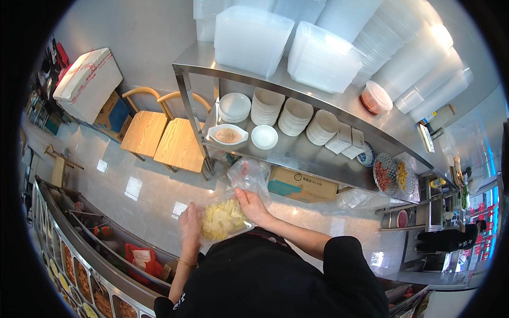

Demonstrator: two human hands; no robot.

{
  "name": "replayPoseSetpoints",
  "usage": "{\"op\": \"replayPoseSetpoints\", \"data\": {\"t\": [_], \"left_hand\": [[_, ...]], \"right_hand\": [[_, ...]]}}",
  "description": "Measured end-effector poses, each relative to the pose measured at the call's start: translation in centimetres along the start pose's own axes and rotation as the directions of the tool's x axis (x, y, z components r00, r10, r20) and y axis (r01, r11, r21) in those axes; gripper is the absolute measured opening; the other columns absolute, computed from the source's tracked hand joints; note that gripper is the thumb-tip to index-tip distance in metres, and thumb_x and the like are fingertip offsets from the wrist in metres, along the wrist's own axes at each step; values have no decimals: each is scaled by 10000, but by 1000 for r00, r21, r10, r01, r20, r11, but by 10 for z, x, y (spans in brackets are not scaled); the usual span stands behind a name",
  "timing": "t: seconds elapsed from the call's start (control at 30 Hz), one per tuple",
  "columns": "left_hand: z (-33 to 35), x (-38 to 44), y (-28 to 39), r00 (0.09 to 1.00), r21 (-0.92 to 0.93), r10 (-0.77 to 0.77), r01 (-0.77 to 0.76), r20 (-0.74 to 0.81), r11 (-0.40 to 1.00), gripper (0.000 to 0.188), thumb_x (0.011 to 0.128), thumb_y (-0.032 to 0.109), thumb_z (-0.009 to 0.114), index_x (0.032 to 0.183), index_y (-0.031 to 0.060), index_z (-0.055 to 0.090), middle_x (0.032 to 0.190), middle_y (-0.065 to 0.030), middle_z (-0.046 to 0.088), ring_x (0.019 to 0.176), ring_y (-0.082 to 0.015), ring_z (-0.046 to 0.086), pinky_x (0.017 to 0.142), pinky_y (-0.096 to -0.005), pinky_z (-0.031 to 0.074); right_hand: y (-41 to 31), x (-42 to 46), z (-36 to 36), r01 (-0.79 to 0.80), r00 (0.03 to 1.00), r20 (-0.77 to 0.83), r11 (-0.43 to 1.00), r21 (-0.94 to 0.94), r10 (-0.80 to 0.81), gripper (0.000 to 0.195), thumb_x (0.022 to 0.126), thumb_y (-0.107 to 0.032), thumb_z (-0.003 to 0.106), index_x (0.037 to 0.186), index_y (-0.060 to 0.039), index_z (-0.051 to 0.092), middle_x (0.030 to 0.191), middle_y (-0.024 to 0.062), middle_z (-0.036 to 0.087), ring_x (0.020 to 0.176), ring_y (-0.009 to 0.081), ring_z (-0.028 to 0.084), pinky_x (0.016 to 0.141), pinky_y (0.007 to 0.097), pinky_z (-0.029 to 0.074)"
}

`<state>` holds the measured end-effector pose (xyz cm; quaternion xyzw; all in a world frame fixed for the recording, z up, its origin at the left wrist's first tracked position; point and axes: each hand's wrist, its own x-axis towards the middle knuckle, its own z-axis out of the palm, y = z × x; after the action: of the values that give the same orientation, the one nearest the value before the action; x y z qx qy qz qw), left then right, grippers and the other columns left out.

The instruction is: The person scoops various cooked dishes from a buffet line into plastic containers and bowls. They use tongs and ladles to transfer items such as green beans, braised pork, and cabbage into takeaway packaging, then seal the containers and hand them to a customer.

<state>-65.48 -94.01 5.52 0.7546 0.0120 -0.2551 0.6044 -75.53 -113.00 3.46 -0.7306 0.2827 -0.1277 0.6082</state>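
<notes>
A clear plastic container (223,221) of pale yellow cut food is held in front of my body, above the floor. My left hand (190,223), which seems to be in a thin clear plastic glove, grips its left side. On the far right corner, my right hand (251,204) holds the rim with the thumb on top. A clear plastic bag (248,175) with something red in it hangs or lies just beyond the container, under the steel shelf; which of the two I cannot tell.
Ahead stands a steel shelf unit (254,85) with stacked bowls (267,106) and plastic containers (250,43). Wooden chairs (145,131) are at the left. Behind them is a foam box (89,83). A counter with food trays (101,300) curves along the lower left. A person (449,240) stands far right.
</notes>
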Motion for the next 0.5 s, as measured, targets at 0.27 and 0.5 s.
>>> {"op": "replayPoseSetpoints", "data": {"t": [0.27,0.5], "left_hand": [[12,3,0,992,101,-30,18,120,995,612,1011,497,430,1347,-3,535,1328,-180,546,1213,-261,517,1043,-366,399],[54,-34,11,982,-322,-53,110,181,940,378,1015,380,496,1083,16,569,847,-82,607,634,-179,629,415,-296,505]], "right_hand": [[8,18,-24,-127,992,-9,983,130,130,492,1030,-429,482,929,-6,712,770,-5,649,697,93,546,670,270,456],[-26,-10,-59,79,997,7,995,59,-80,435,1054,-372,443,1216,-3,606,1065,54,652,940,115,570,856,262,455]]}}
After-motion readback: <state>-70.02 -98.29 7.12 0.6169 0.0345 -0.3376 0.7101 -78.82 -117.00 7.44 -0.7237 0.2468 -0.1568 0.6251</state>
